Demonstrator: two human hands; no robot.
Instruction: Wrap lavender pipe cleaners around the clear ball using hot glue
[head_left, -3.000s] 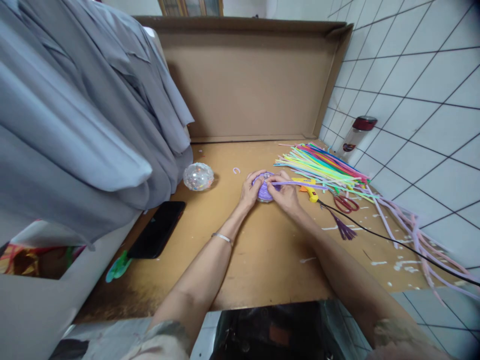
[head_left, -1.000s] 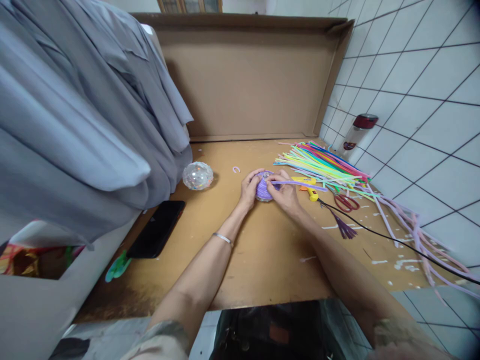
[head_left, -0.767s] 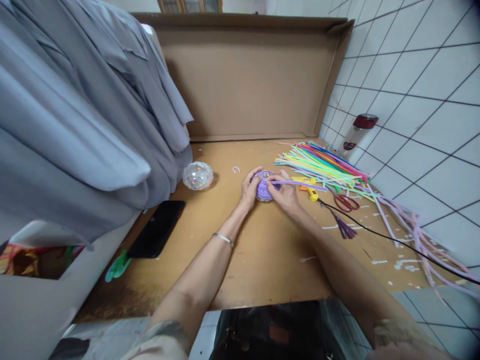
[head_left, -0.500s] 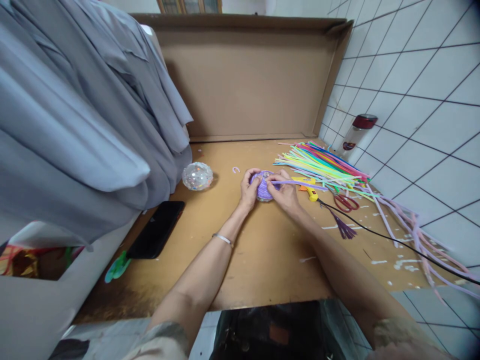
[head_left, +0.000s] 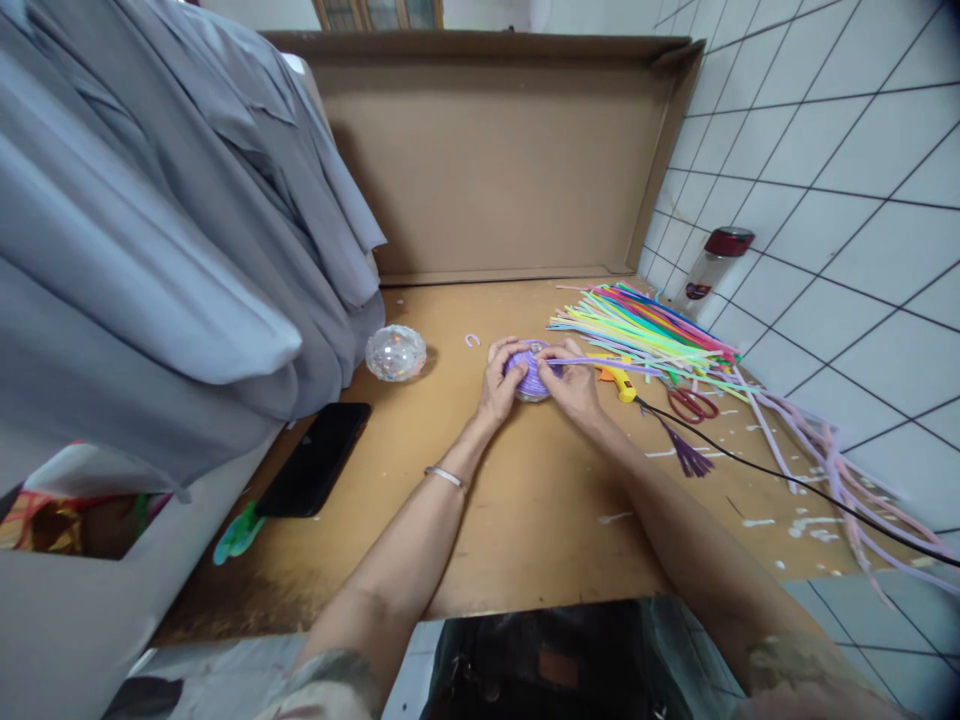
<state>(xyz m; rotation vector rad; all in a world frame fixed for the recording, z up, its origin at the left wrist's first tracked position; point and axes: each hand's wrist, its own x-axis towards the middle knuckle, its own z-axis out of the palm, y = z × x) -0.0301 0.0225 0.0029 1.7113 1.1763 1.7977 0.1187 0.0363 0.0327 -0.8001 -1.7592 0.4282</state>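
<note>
Between my hands is a small rounded piece (head_left: 531, 383) wound with rows of purple pipe cleaner, standing low over the table. My left hand (head_left: 500, 382) wraps its left side, thumb on the front. On the other side, my right hand (head_left: 571, 382) pinches a loose purple pipe cleaner (head_left: 622, 365) against the piece; its tail runs out to the right, past the hand. A yellow glue gun (head_left: 621, 382) lies just right of my right hand. Off to the left sits a clear faceted bowl-like dome (head_left: 396, 353).
Colourful pipe cleaners (head_left: 645, 325) lie piled at the back right, near red-handled scissors (head_left: 691, 404) and a purple tassel (head_left: 688, 455). A black cord (head_left: 750, 460) crosses the right side. A jar (head_left: 712, 268) stands by the tiles; a black phone (head_left: 315, 460) lies left. Cardboard (head_left: 495, 160) walls the back.
Both hands and the purple-wound piece have shifted very slightly to the right. My grip on the piece and the pipe cleaner stays much the same.
</note>
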